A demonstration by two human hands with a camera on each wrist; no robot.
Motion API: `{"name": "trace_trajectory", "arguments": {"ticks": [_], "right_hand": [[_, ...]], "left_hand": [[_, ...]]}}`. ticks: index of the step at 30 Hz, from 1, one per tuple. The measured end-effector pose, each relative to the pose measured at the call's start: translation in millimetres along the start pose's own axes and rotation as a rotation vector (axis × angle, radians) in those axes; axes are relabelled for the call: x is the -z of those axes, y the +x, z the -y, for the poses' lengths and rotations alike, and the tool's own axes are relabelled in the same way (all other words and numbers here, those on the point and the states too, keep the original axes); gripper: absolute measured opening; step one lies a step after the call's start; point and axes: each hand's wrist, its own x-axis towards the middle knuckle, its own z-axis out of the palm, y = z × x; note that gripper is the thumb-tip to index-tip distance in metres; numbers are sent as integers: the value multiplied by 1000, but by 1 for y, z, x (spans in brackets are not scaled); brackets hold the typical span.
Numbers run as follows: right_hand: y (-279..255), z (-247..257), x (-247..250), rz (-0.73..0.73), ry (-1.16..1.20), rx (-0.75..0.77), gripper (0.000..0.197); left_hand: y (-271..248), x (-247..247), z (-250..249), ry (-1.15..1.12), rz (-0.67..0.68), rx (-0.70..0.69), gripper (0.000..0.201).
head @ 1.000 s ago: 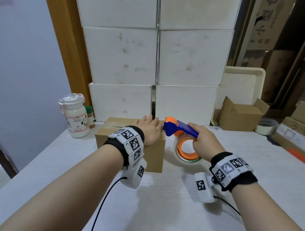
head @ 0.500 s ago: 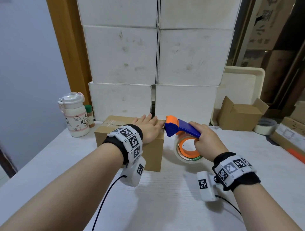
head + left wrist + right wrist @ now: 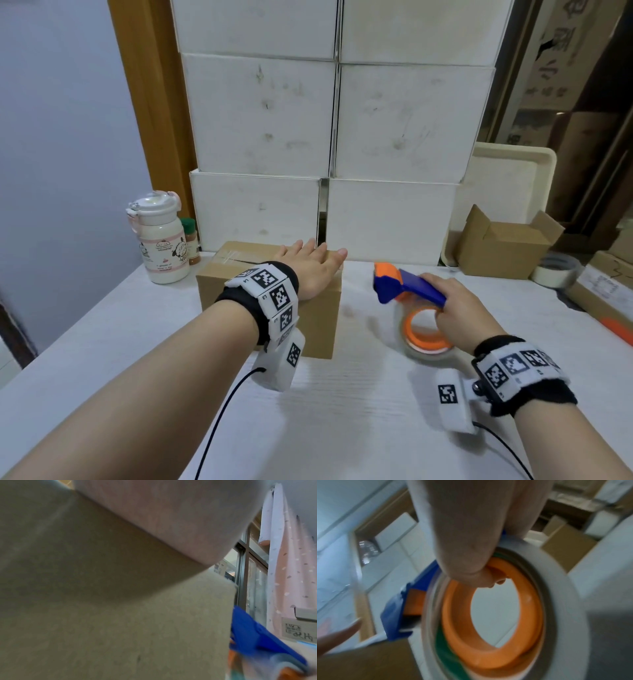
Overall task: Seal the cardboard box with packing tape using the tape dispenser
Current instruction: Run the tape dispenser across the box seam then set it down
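Observation:
A small closed cardboard box (image 3: 318, 322) stands on the white table, a strip of clear tape showing at its top left. My left hand (image 3: 310, 265) lies flat on the box's top with fingers straight. My right hand (image 3: 459, 305) grips the blue and orange tape dispenser (image 3: 404, 286) with its clear tape roll (image 3: 424, 337), held to the right of the box and apart from it. In the left wrist view the box side (image 3: 120, 628) fills the picture, with the dispenser (image 3: 257, 635) at the right. In the right wrist view my fingers (image 3: 471, 547) curl through the roll (image 3: 496, 615).
White boxes (image 3: 335, 137) are stacked against the wall behind. A white bottle (image 3: 159, 236) stands at the left. An open cardboard box (image 3: 503, 246), a spare tape roll (image 3: 555, 269) and a cream tray (image 3: 507, 181) sit at the right.
My right hand has pulled the dispenser away from the box's right top edge, to the right and slightly down. My left hand stays flat on the box.

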Motion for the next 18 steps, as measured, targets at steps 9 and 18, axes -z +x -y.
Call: {"name": "trace_trajectory", "arguments": {"ticks": [9, 18], "right_hand": [[4, -2, 12, -7, -196, 54, 66], [4, 7, 10, 17, -203, 48, 61]], "left_hand": [[3, 0, 3, 37, -6, 0, 69], [-2, 1, 0, -10, -23, 26, 74]]}}
